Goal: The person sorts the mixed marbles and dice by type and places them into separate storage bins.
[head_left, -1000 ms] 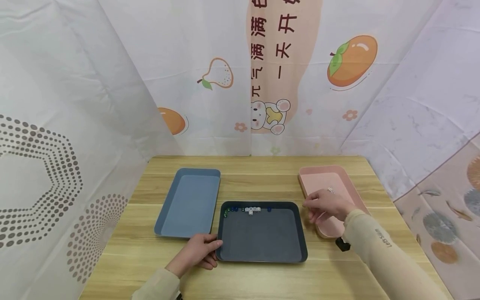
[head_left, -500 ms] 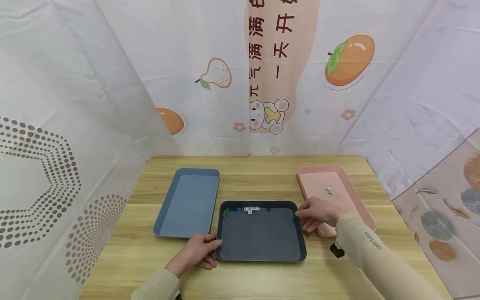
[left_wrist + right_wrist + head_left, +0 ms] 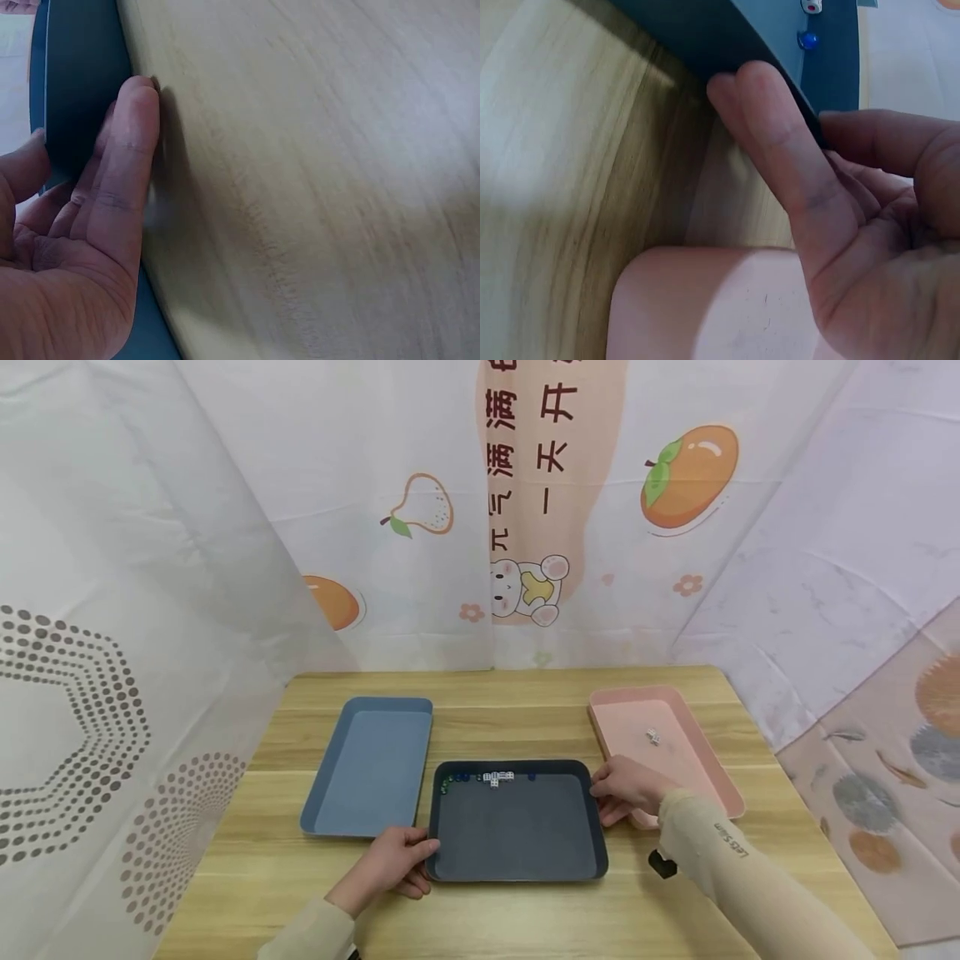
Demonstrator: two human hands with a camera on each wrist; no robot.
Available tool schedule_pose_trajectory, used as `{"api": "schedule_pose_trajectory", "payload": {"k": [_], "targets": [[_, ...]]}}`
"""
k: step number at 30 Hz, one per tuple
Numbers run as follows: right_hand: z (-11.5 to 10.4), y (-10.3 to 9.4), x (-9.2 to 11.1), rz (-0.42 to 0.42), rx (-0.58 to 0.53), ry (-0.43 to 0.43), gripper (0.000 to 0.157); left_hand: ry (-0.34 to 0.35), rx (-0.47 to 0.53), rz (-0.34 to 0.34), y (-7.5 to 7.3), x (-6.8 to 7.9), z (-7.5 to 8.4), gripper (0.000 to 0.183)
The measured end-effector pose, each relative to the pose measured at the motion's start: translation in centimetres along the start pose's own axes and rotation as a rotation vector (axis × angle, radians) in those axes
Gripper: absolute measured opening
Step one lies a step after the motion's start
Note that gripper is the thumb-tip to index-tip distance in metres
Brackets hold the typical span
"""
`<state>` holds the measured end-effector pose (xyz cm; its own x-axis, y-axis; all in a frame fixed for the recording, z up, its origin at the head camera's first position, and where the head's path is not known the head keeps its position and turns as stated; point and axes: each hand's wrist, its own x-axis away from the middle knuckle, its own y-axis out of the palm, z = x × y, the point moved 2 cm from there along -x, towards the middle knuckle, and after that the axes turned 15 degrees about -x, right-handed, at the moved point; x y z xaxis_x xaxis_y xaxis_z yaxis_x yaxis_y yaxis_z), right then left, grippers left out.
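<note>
A dark grey-blue tray (image 3: 517,839) lies on the table between both hands. At its left side, my left hand (image 3: 396,862) holds the wall, thumb over the rim and fingers along the outside. My right hand (image 3: 630,788) pinches the opposite rim between thumb and fingers, as the right wrist view also shows. Along the tray's far wall sit several white dice (image 3: 497,777), a blue marble (image 3: 532,777) and more small blue marbles (image 3: 462,777). Green marbles (image 3: 444,787) gather in the far left corner. In the right wrist view the blue marble (image 3: 808,40) is near a white die (image 3: 811,6).
To the left stands a blue tray (image 3: 371,768) with nothing in it. A pink tray (image 3: 637,714) on the right holds a few white dice (image 3: 653,737), and my right forearm reaches across its near end. A printed cloth (image 3: 420,610) hangs behind the wooden table (image 3: 495,931).
My right hand has come left from over the pink tray and taken hold of the dark tray's right rim. The left hand stays on the left wall. The head view has shifted slightly.
</note>
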<state>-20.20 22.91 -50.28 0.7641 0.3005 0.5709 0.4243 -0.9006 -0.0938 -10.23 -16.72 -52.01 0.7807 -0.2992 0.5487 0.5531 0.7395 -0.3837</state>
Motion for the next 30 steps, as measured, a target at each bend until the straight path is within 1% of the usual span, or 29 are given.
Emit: {"api": "schedule_pose_trajectory", "payload": {"k": [3,6,11,16,20,25,28,30], "targets": [[-0.1,0.3,0.0,0.016,0.008,-0.001,0.017,0.008,-0.012,0.004,-0.1,0.1,0.1,0.051],[0.0,0.3,0.0,0.021,-0.016,0.008,0.018,0.003,-0.018,0.002,-0.2,0.1,0.1,0.046],[0.5,0.1,0.1,0.022,-0.077,0.025,0.019,-0.011,-0.027,0.001,-0.2,0.0,0.3,0.053],[0.6,0.1,0.3,0.016,-0.112,0.041,0.021,-0.005,-0.033,0.002,-0.2,-0.1,0.3,0.040],[0.7,0.1,0.4,0.013,-0.115,0.043,0.023,0.003,-0.031,-0.007,-0.2,-0.2,0.3,0.035],[0.9,0.1,0.4,0.003,-0.091,0.033,0.024,0.008,-0.035,-0.009,-0.3,-0.2,0.4,0.031],[1.0,0.1,0.3,-0.002,-0.085,0.028,0.024,0.002,-0.047,-0.004,-0.3,-0.1,0.3,0.031],[0.9,0.1,0.3,-0.002,-0.089,0.028,0.024,-0.003,-0.053,0.002,-0.4,-0.1,0.3,0.034]]}}
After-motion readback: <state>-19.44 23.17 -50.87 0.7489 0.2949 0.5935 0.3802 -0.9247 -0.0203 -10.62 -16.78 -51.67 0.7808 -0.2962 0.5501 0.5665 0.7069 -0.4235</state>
